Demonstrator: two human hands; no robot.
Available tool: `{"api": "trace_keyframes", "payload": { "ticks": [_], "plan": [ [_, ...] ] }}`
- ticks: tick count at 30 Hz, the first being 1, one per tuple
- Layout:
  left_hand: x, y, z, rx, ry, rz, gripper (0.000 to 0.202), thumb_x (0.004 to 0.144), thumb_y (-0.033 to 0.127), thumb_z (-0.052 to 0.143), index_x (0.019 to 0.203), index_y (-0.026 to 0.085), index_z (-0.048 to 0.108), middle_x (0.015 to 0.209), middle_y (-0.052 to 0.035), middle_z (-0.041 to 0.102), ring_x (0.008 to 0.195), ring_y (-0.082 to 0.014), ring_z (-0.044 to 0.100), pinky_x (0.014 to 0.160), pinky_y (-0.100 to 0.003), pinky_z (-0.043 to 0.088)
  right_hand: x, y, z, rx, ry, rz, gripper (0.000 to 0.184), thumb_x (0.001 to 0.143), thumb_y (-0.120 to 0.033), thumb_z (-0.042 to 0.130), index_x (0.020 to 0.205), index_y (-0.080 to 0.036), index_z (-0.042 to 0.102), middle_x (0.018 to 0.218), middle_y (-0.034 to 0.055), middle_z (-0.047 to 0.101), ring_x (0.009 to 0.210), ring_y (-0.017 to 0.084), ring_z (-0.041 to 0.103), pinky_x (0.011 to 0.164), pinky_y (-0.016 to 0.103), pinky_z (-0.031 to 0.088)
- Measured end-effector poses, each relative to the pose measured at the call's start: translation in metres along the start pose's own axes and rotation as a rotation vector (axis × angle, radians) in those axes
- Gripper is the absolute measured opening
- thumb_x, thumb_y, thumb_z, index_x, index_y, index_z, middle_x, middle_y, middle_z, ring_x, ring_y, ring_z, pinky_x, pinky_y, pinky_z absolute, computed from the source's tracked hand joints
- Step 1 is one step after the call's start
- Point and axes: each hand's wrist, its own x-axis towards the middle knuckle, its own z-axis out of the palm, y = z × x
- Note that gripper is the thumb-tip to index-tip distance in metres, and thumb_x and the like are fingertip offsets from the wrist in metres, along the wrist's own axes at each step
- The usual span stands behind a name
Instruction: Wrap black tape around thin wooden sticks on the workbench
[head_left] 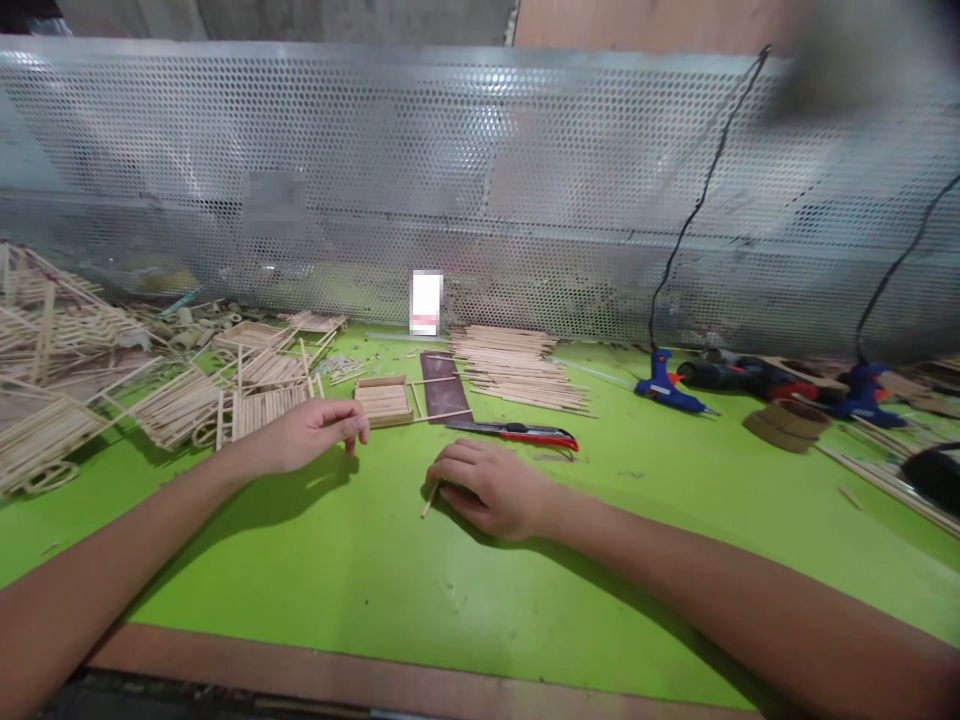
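My right hand [487,485] rests low over the green table, its fingers curled around a short thin wooden stick [428,502] whose end sticks out below them. To the left, my left hand [322,435] hovers above the table with thumb and forefinger close together in a pinch; whatever is between them, if anything, is too small to see. Just beyond the hands lie a small stick-built cart [384,400] with two long handles and a dark brown flat strip [444,390] under the handle ends. A red and black utility knife [517,432] lies in front of the right hand, blade pointing left.
Loose thin sticks [517,365] form a pile at the back. Several stick-built carts [180,405] crowd the left side. At right are two blue glue guns [667,385] with hanging cords, a brown round piece [787,425] and long sticks. A perforated metal panel [360,150] closes the back.
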Motion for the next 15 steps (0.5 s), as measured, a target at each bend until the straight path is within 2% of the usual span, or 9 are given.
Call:
{"api": "trace_keyframes", "payload": {
  "ticks": [4, 7, 11, 15],
  "plan": [
    [-0.001, 0.0011, 0.0016, 0.055, -0.004, -0.014, 0.062, 0.085, 0.083, 0.059, 0.077, 0.022, 0.068, 0.071, -0.0039, 0.065, 0.061, -0.0187, 0.059, 0.059, -0.034, 0.049, 0.0002, 0.0005, 0.0002, 0.004, -0.004, 0.003, 0.022, 0.1, -0.019, 0.055, 0.117, -0.016, 0.068, 0.109, 0.0101, 0.07, 0.098, 0.022, 0.062, 0.086, 0.035, 0.052],
    [-0.0018, 0.0027, 0.0008, 0.06, -0.004, -0.026, 0.064, 0.083, 0.084, 0.059, 0.073, 0.021, 0.062, 0.069, -0.0037, 0.061, 0.061, -0.0189, 0.058, 0.059, -0.035, 0.049, 0.0002, 0.0009, 0.0009, 0.007, -0.004, 0.001, 0.022, 0.1, -0.018, 0.054, 0.117, -0.016, 0.068, 0.109, 0.01, 0.069, 0.098, 0.022, 0.062, 0.085, 0.035, 0.052],
    [-0.0022, 0.0028, -0.0002, 0.005, 0.004, -0.064, 0.062, 0.082, 0.081, 0.065, 0.069, 0.021, 0.051, 0.068, -0.0036, 0.059, 0.074, -0.0259, 0.066, 0.065, -0.039, 0.055, -0.0002, 0.0016, 0.0015, 0.013, -0.002, -0.001, 0.022, 0.1, -0.019, 0.054, 0.116, -0.017, 0.068, 0.109, 0.01, 0.07, 0.098, 0.022, 0.062, 0.086, 0.035, 0.053],
    [-0.0018, 0.0003, 0.001, -0.042, 0.002, -0.043, 0.059, 0.086, 0.074, 0.066, 0.07, 0.022, 0.043, 0.077, -0.0056, 0.066, 0.09, -0.0301, 0.072, 0.076, -0.044, 0.059, -0.0001, 0.0022, 0.0017, 0.02, 0.005, -0.006, 0.021, 0.1, -0.019, 0.054, 0.115, -0.017, 0.069, 0.108, 0.0103, 0.07, 0.098, 0.022, 0.063, 0.086, 0.035, 0.053]
  ]
}}
